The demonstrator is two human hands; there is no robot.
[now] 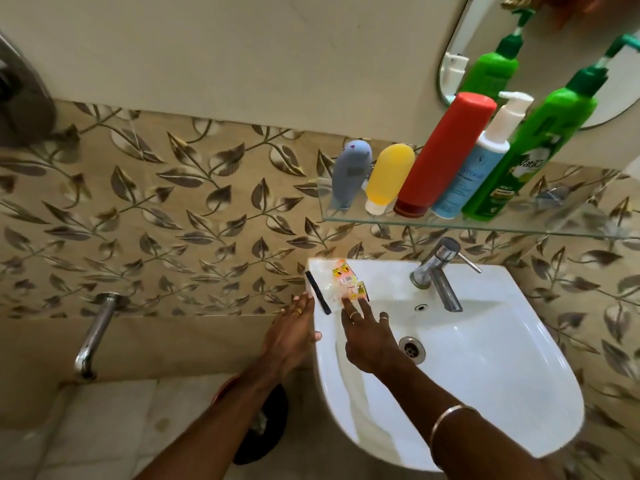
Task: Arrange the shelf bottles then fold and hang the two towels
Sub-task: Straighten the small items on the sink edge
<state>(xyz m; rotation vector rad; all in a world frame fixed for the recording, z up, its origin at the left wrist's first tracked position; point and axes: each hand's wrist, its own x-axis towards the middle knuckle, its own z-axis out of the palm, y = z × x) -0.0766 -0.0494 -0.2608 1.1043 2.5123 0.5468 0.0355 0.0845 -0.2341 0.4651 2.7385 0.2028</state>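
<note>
**Hands at the basin's back corner, bottles lined up above**

The left hand (292, 336) lay open and flat at the left edge of the white washbasin (485, 393), fingers stretched forward, gripping nothing. Its fingertips sat just beside a thin black strip (318, 292) lying on the basin's back left corner. The right hand (367, 336) was spread open over the basin too, grasping nothing, with its fingertips touching a small clear packet with orange and yellow labels (346, 284) that rested on that same corner. A thin bangle (446, 422) circled the right wrist.

Further right, the chrome basin tap (438, 271) stood at the back of the basin, with the drain (412, 348) below it.

Above, on the glass shelf (519, 226), the bottles stood in a close row: a grey-blue squeeze tube (349, 173), a yellow squeeze tube (389, 178), a tall red bottle (445, 155), a white and blue pump bottle (481, 164), and a green pump bottle (533, 147). An oval mirror (485, 46) hung behind them. I saw no towels from where I stood.
</note>
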